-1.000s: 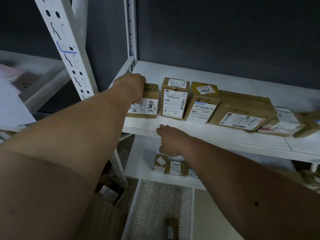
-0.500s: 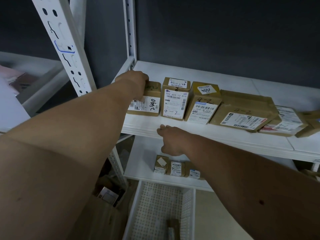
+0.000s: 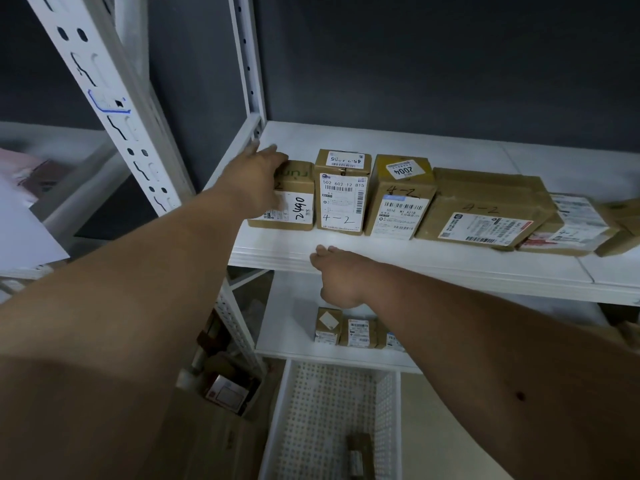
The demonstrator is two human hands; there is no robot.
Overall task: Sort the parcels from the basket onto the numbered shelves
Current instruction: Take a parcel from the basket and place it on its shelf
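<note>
Head view: left hand fingers over leftmost parcel.

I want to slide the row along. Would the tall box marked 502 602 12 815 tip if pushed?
The tall box probably tips if pushed near its top, standing upright on a narrow base. Pushed low, it likely slides; the shelf looks smooth.

Dark grey wall behind white perforated uprights, dim light, pale floor.
</note>
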